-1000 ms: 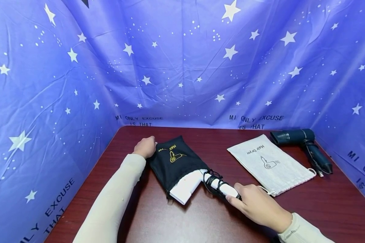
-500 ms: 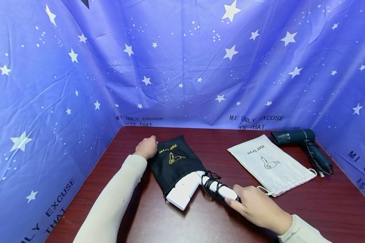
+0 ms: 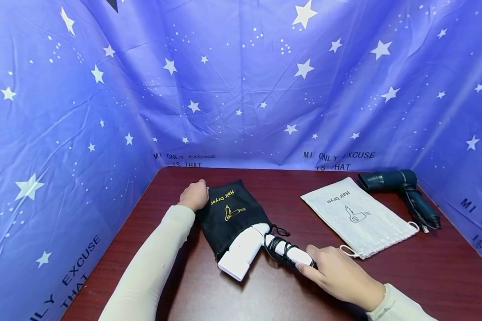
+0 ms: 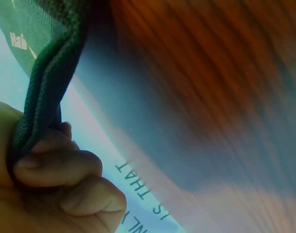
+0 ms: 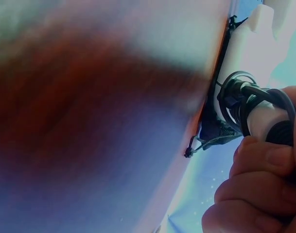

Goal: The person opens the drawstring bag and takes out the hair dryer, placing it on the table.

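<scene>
A white hair dryer (image 3: 245, 249) lies partly inside a black drawstring bag (image 3: 229, 218) with yellow "Hair Dryer" print. Its nozzle and handle stick out of the bag's mouth, and the back of its body is covered by the cloth. My right hand (image 3: 337, 274) grips the handle's end, where a black cord (image 3: 281, 247) is wound round it; the right wrist view shows the fingers (image 5: 257, 191) curled there. At the bag's far left corner, my left hand (image 3: 194, 195) holds the cloth. In the left wrist view a fold of the bag (image 4: 45, 92) is pinched between thumb and fingers.
A white drawstring bag (image 3: 355, 218) with "Hair Dryer" print lies flat to the right. Beyond it, near the table's right edge, rests a dark hair dryer (image 3: 405, 187) with its cord along the handle. Blue star-patterned cloth (image 3: 241, 89) walls the wooden table (image 3: 209, 290).
The white hair dryer has slid a little out of the black bag toward the near side, so more of its body shows. My left hand has shifted slightly to the right.
</scene>
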The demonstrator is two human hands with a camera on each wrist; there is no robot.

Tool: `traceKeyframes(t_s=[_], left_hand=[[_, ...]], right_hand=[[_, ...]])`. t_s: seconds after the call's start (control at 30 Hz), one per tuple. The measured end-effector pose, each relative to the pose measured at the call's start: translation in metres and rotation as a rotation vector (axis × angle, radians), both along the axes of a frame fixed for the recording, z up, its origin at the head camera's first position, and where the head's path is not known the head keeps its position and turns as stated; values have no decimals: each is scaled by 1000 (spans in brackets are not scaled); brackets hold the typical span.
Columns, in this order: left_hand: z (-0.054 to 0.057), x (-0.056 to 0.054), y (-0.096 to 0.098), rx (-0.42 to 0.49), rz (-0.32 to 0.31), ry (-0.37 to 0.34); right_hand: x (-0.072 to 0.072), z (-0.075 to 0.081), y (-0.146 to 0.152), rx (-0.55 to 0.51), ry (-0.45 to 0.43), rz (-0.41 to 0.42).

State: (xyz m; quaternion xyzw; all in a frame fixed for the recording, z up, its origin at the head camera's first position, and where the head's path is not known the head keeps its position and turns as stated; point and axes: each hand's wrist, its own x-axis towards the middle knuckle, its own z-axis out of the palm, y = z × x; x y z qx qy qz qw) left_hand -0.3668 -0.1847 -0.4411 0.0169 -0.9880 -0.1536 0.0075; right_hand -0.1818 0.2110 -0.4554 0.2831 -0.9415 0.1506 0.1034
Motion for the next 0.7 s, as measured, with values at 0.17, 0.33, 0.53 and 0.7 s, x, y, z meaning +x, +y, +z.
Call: traceKeyframes(t_s=[0.17,0.33,0.53,0.7], left_hand=[[2,0,-2,1,9,3],[2,0,-4,4,12,-3],[2,0,-9,3,27,-9],[0,0,-13,5,29,-18]], right_hand=[[1,1,2,13,2,-1],[4,2,3,9,21,6],[7,3,6,1,41,9],[9,2,10,-7,55,11]])
